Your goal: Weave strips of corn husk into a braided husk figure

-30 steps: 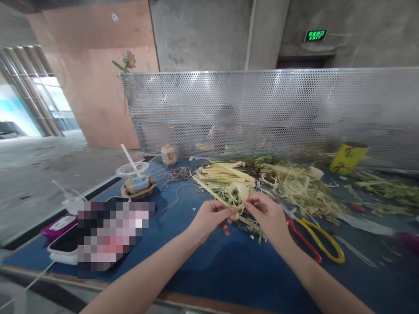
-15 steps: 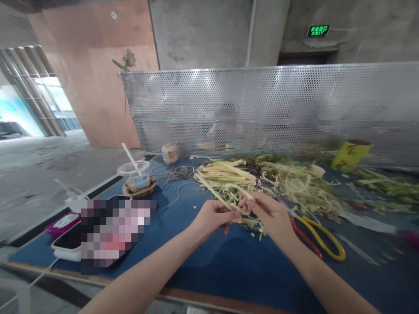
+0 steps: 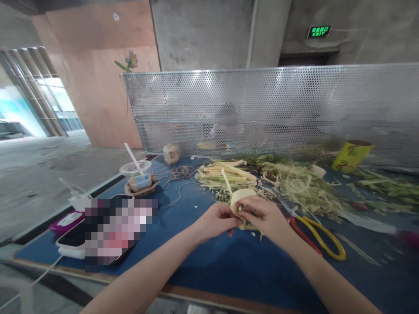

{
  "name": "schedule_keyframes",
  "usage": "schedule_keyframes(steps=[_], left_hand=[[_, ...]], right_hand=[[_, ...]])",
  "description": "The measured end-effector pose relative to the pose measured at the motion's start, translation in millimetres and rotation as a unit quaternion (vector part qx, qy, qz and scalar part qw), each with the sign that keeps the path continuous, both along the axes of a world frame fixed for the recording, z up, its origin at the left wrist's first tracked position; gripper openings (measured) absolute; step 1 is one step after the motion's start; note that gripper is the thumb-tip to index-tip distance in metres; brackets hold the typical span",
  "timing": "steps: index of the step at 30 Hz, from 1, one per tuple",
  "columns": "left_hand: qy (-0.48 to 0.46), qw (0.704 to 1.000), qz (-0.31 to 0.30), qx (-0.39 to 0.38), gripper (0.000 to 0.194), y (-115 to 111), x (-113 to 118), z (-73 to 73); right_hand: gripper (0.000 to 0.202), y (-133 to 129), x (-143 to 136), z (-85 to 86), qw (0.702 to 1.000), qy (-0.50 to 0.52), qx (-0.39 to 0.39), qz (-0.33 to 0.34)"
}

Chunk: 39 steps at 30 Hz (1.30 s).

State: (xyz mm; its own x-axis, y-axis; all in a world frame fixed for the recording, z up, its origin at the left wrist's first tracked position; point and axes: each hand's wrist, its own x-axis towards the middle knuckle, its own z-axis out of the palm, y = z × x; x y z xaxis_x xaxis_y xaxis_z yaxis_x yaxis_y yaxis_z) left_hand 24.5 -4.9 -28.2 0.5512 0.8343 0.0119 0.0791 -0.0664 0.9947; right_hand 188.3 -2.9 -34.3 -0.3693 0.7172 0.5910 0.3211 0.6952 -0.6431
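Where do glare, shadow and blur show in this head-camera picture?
Head view: glare flecks the perforated screen; head view: the far-left window is washed out; head view: a soft shadow darkens the blue tabletop; head view: the purple item at right edge is blurred.

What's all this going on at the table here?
A person is handling a broad, pale yellow strip of plant material, curled into a loop above a blue tabletop. The left hand pinches it low down; the right hand grips its curled side. Pale yellow-green stalks lie in a pile beyond, and red-and-yellow-handled scissors lie beside the right forearm.
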Motion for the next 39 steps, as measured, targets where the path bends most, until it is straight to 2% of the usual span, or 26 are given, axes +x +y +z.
schedule_keyframes(steps=[3, 5, 7, 9, 11, 14, 16, 19, 22, 24, 26, 28, 34, 39], left_hand=[[-0.002, 1.0, 0.007, 0.017, 0.029, 2.1, -1.2, -3.8], [-0.008, 0.999, 0.012, 0.031, 0.035, 4.8, -1.8, -6.6], [-0.01, 0.999, 0.009, 0.046, 0.04, 7.0, -2.0, -7.7], [0.012, 0.997, -0.003, 0.07, 0.042, 7.3, -2.2, -7.0], [0.065, 0.993, -0.003, 0.101, 0.041, 5.7, -2.8, -5.6], [0.155, 0.978, -0.021, 0.14, 0.043, 1.7, -4.1, -4.7], [0.184, 0.971, -0.038, 0.146, 0.043, 0.0, -4.7, -5.0], [0.177, 0.974, -0.043, 0.131, 0.043, -0.1, -4.1, -5.7], [0.126, 0.987, -0.042, 0.095, 0.042, 1.2, -2.6, -6.4], [0.087, 0.994, -0.039, 0.057, 0.042, 1.8, -1.9, -6.5], [0.05, 0.998, -0.033, 0.013, 0.041, 2.1, -1.6, -6.1], [0.012, 0.999, -0.028, -0.02, 0.04, 2.6, -1.5, -5.6], [-0.036, 0.997, -0.018, -0.059, 0.042, 5.0, 0.0, -6.1], [-0.07, 0.993, -0.019, -0.089, 0.038, 4.1, -0.6, -3.1]], right_hand=[[0.02, -4.9, 1.6, 6.8, 0.997, -0.052, 0.046, -0.02], [0.025, -7.4, 2.7, 9.9, 0.998, -0.04, 0.052, -0.01], [0.027, -6.9, 4.3, 10.3, 0.999, -0.019, 0.042, -0.029], [0.025, -2.9, 6.1, 8.4, 0.997, 0.005, -0.008, -0.072], [0.032, 2.3, 7.1, 6.1, 0.991, 0.048, -0.095, -0.08], [0.05, 6.0, 6.2, 6.4, 0.968, 0.146, -0.206, 0.005], [0.053, 3.8, 5.0, 10.0, 0.956, 0.193, -0.214, 0.045], [0.046, -3.2, 6.5, 17.0, 0.971, 0.196, -0.138, 0.008], [0.029, -8.1, 13.5, 21.0, 0.996, 0.071, 0.024, -0.045], [0.033, -9.2, 19.4, 21.6, 0.988, -0.037, 0.145, -0.049], [0.037, -9.7, 24.3, 21.8, 0.968, -0.106, 0.222, -0.04], [0.037, -10.3, 27.0, 22.4, 0.96, -0.136, 0.244, -0.037], [0.029, -10.0, 27.0, 23.3, 0.958, -0.157, 0.233, -0.049], [0.026, -8.2, 27.8, 22.7, 0.952, -0.183, 0.247, -0.012]])
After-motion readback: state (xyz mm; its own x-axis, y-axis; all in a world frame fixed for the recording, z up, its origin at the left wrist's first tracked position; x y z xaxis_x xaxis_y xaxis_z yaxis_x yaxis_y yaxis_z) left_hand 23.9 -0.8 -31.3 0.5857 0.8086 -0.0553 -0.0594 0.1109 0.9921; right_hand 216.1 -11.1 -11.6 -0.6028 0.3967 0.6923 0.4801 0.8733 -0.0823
